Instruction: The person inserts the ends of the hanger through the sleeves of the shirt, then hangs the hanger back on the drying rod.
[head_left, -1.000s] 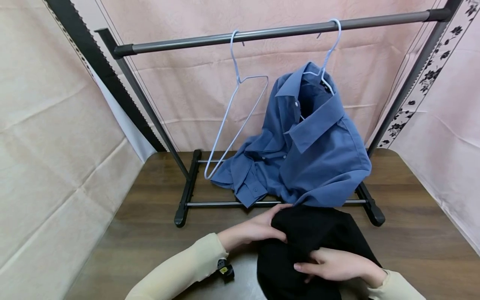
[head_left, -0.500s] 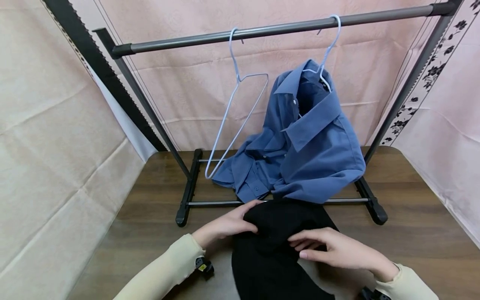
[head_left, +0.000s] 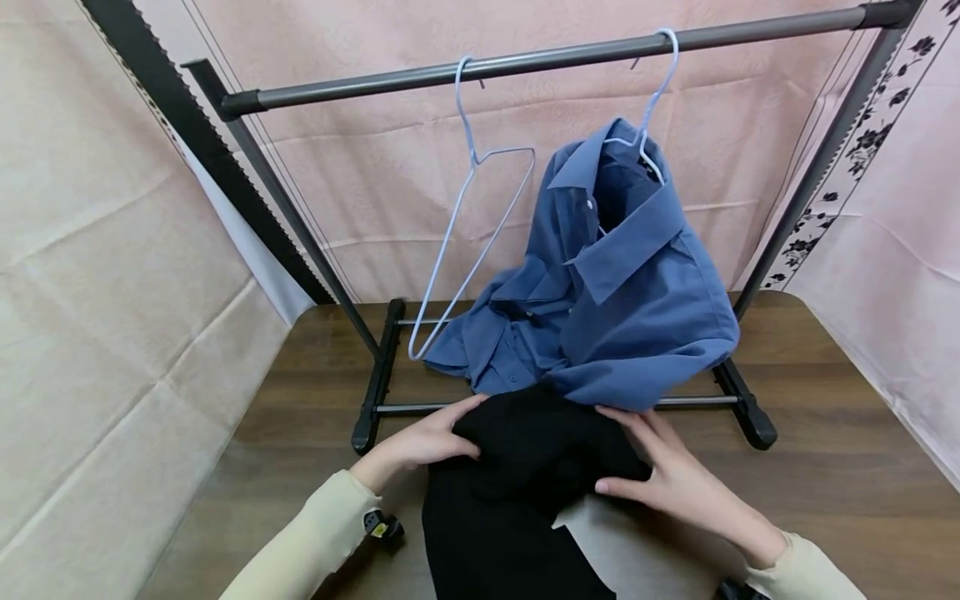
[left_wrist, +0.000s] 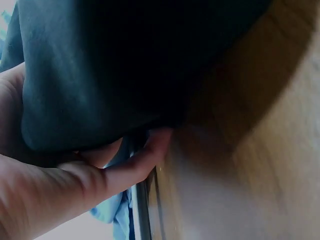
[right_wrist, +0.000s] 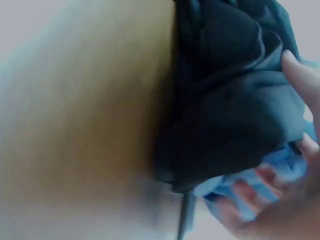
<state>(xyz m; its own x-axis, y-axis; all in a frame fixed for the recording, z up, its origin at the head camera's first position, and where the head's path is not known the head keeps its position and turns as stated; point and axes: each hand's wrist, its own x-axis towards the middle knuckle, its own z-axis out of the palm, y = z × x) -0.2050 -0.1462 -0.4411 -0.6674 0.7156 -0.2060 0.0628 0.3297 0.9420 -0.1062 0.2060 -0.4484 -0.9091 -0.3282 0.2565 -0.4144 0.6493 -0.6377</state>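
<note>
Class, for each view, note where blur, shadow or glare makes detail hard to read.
Head: mostly sharp, but the black cloth is so dark its folds hardly show, and the table has a pale sheen near the bottom; left wrist: the cloth sinks to near-black, with deep shadow on the table; right wrist: the table is smeared and fingers of the right hand are blurred.

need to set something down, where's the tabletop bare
Bare tabletop: between the left curtain and rack's left foot, and right of its right foot. Crowded: the middle, left hand and right hand at the black garment, blue shirt behind.
</note>
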